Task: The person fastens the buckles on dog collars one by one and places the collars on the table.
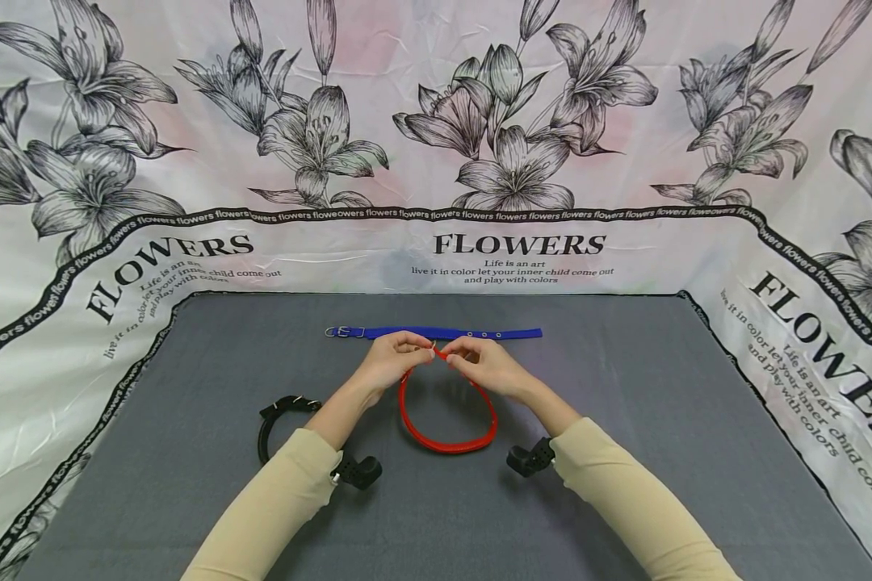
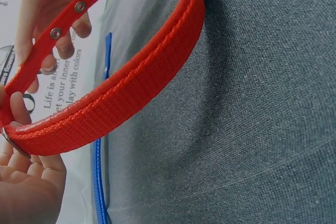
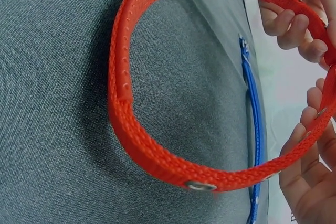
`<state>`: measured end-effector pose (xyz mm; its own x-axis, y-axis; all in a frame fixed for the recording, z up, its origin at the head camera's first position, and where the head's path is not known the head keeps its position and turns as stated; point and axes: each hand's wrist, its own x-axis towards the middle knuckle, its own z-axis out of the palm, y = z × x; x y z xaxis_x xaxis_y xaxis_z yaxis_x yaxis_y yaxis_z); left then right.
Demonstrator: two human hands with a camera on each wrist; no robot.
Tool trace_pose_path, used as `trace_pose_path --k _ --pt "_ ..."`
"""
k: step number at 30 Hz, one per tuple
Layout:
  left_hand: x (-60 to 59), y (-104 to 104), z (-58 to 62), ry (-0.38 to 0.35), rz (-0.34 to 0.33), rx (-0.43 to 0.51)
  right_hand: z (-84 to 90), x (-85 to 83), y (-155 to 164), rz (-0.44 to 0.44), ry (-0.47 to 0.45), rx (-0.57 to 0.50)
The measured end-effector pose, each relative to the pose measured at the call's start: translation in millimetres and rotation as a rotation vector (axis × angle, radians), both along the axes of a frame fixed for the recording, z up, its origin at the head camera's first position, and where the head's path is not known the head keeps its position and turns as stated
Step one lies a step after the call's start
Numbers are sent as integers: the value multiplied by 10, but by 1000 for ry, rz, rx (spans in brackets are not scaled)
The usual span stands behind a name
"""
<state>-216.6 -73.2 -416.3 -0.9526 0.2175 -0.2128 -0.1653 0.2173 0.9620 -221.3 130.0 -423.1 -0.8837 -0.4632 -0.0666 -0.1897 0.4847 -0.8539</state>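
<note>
A gray mat (image 1: 189,484) covers the table, ringed by a flowered cloth (image 1: 116,242). On it lie a blue collar (image 1: 443,332) at the far edge and a black collar (image 1: 276,420) at the left. The red collar (image 1: 446,428) loops mid-mat, its ends pinched by the left hand (image 1: 392,359) and the right hand (image 1: 487,365).
</note>
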Motion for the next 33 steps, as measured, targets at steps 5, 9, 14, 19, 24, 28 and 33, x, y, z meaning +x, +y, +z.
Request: trace_pose_path --k 5,9,14,19,24,28,33 --pt "-1 -3 7 -3 4 -4 -8 11 -6 5 28 -7" --pt "-15 -2 11 -1 6 -22 -9 23 -7 11 49 -13" --pt "18 6 60 13 2 -50 39 56 -31 -2 44 -15" --pt "-2 6 24 29 6 -54 2 36 -46 -30 38 7" --pt "-15 3 30 -9 7 -51 11 40 -51 -36 36 -5" --pt "-18 12 38 -31 -27 -81 9 31 -52 -31 50 -15" --pt "-12 14 37 -6 -39 -86 11 27 -62 -35 46 -13"
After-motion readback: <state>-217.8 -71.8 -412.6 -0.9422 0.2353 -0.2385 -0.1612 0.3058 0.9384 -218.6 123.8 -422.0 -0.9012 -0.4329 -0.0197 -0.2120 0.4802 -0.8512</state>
